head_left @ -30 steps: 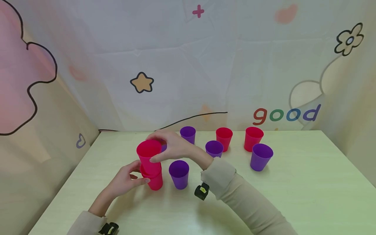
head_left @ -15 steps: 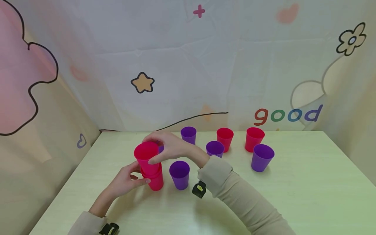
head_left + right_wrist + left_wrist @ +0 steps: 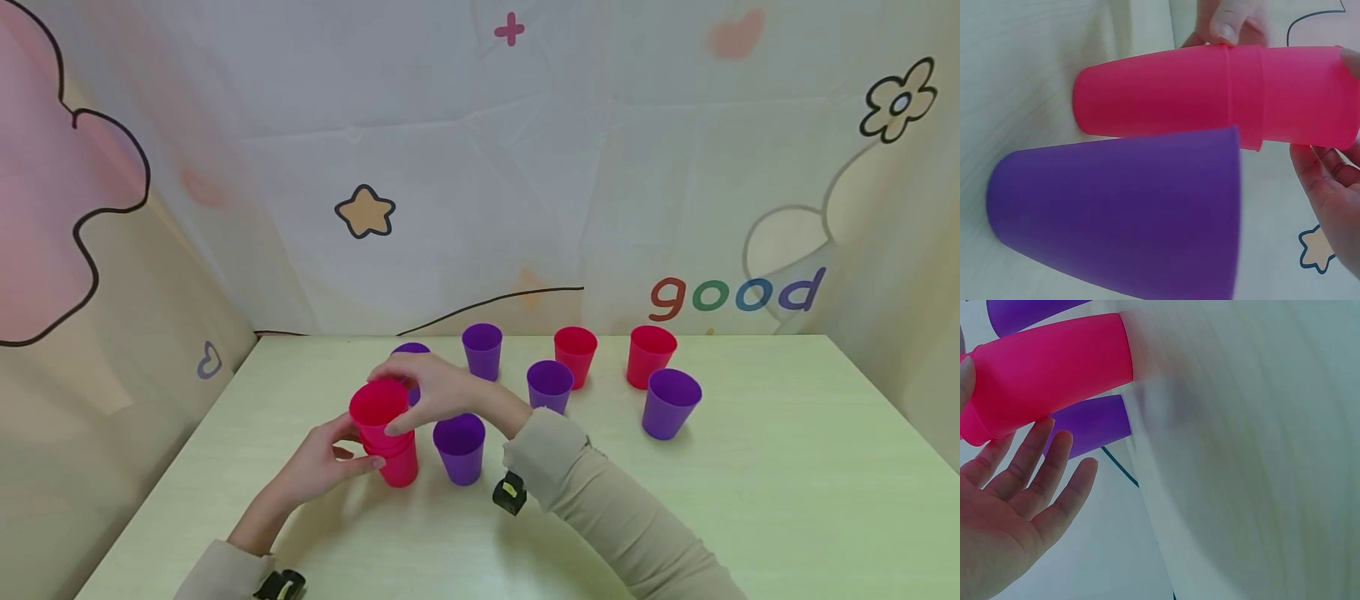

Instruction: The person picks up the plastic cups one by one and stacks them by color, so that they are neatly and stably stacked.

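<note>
A red cup point(image 3: 400, 468) stands upright on the table point(image 3: 780, 492), held near its rim between the thumb and fingers of my left hand point(image 3: 315, 462). My right hand point(image 3: 438, 387) grips a second red cup point(image 3: 380, 404) from above at its rim, thumb on the near side. This upper cup is sunk partway into the lower one, and a rim band point(image 3: 1245, 94) shows at the joint in the right wrist view. A purple cup point(image 3: 461, 460) stands just right of the stack. Behind my right hand, another purple cup point(image 3: 412, 347) is partly hidden.
Farther back stand a purple cup point(image 3: 482, 350), a purple cup point(image 3: 550, 385) before a red cup point(image 3: 576, 354), and at the right a red cup point(image 3: 649, 354) behind a purple cup point(image 3: 670, 406). A printed cloth point(image 3: 465, 183) hangs behind the table.
My right hand has shifted slightly left, then come down with the upper red cup, which sits deeper in the lower one. The purple cup behind shows more. My left hand has stayed put.
</note>
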